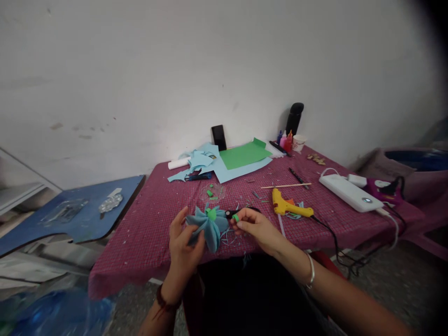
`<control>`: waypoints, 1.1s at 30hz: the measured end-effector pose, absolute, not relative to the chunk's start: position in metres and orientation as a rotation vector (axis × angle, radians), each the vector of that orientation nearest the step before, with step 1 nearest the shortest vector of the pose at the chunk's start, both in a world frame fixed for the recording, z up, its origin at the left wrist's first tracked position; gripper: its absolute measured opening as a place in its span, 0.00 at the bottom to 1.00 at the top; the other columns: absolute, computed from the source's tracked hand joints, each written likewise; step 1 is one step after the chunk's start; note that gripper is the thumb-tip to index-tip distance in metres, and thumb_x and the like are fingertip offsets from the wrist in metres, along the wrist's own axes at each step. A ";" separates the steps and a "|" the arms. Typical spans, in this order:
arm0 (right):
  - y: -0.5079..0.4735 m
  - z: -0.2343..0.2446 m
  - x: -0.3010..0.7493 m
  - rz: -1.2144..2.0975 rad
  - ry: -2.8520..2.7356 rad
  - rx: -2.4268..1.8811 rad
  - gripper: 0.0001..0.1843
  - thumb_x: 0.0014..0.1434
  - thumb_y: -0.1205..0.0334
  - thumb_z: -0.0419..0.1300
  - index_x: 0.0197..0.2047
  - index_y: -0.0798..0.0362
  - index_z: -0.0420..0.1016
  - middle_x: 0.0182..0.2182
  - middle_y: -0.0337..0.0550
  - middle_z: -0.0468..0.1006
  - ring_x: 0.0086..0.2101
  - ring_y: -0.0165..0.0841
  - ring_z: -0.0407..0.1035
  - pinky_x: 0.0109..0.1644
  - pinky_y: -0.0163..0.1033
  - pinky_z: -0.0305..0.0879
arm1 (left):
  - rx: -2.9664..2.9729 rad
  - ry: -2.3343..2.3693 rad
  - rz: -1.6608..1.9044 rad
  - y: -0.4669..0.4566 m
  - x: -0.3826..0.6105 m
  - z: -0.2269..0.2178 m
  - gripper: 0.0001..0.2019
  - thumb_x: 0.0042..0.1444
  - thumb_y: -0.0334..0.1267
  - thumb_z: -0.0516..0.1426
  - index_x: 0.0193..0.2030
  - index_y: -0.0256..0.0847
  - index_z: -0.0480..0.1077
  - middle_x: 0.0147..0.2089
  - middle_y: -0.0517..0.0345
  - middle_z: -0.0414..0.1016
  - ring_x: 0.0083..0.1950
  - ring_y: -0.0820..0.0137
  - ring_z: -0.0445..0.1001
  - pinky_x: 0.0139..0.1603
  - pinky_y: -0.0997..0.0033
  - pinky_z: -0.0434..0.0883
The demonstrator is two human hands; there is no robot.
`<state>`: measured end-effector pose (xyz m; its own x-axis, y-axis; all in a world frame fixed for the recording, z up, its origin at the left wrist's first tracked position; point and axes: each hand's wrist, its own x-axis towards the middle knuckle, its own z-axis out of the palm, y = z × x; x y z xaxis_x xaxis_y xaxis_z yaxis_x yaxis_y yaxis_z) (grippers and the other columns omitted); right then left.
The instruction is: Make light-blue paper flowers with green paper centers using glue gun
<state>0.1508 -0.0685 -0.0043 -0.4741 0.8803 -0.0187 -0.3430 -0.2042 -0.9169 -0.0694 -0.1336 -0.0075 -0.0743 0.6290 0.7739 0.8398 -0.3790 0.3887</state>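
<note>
My left hand [184, 246] is closed around a light blue paper flower [209, 226] with a green centre, held just above the near edge of the table. My right hand [255, 227] pinches a small green paper piece [235, 218] right beside the flower. Black-handled scissors [231, 213] lie on the cloth just behind my right fingers.
The table has a magenta checked cloth [150, 219]. On it lie a yellow glue gun [289, 206] with a black cord, a white power bank [350, 192], blue and green paper sheets [241, 156], a thin wooden stick [285, 186], glitter bottles [285, 139], a paper cup [299, 142] and a phone [219, 136]. A blue board [70, 212] lies left.
</note>
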 end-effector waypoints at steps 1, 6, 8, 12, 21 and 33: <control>-0.067 -0.003 0.147 1.789 -1.180 -0.712 0.13 0.45 0.58 0.71 0.29 0.52 0.72 0.31 0.37 0.78 0.31 0.28 0.71 0.38 0.36 0.67 | -1.998 -1.607 -1.399 -0.136 -0.072 -0.006 0.01 0.52 0.31 0.60 0.33 0.40 0.72 0.64 0.46 0.61 0.61 0.55 0.66 0.56 0.48 0.69; -0.062 0.001 0.128 1.803 -1.180 -0.654 0.12 0.46 0.59 0.71 0.30 0.52 0.72 0.31 0.37 0.77 0.33 0.29 0.71 0.42 0.38 0.67 | -2.090 -1.619 -1.270 -0.144 -0.076 0.005 0.02 0.52 0.31 0.59 0.32 0.43 0.70 0.47 0.50 0.73 0.52 0.56 0.71 0.52 0.50 0.68; -0.060 0.002 0.120 1.812 -1.156 -0.635 0.13 0.45 0.58 0.71 0.30 0.51 0.72 0.32 0.37 0.78 0.34 0.30 0.71 0.44 0.39 0.67 | -2.098 -1.695 -1.335 -0.147 -0.073 0.008 0.02 0.53 0.34 0.60 0.34 0.43 0.71 0.42 0.51 0.73 0.46 0.59 0.72 0.48 0.55 0.70; -0.054 0.004 0.108 1.828 -1.152 -0.619 0.15 0.45 0.56 0.71 0.30 0.50 0.71 0.33 0.37 0.78 0.34 0.31 0.71 0.43 0.39 0.65 | -2.159 -1.766 -1.609 -0.154 -0.065 0.009 0.08 0.54 0.38 0.60 0.42 0.45 0.71 0.45 0.50 0.74 0.47 0.59 0.74 0.47 0.57 0.72; -0.054 0.011 0.098 1.811 -1.167 -0.648 0.16 0.43 0.55 0.72 0.29 0.51 0.70 0.21 0.30 0.66 0.22 0.25 0.57 0.27 0.33 0.51 | -1.960 -1.975 -2.065 -0.158 -0.065 0.006 0.15 0.53 0.42 0.62 0.48 0.44 0.70 0.43 0.51 0.76 0.43 0.62 0.76 0.40 0.64 0.73; -0.038 0.009 0.101 1.600 -1.347 -0.731 0.12 0.49 0.54 0.65 0.31 0.50 0.67 0.28 0.35 0.75 0.30 0.31 0.71 0.37 0.38 0.67 | -1.432 -2.255 -2.577 -0.134 -0.103 -0.014 0.11 0.51 0.45 0.63 0.31 0.41 0.70 0.25 0.66 0.68 0.25 0.76 0.63 0.27 0.78 0.63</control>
<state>0.1014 -0.0382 0.0088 -0.4266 0.8984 0.1041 -0.2559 -0.0095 -0.9667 -0.1028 -0.1338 -0.0143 -0.5677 0.8065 0.1651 0.0566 -0.1618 0.9852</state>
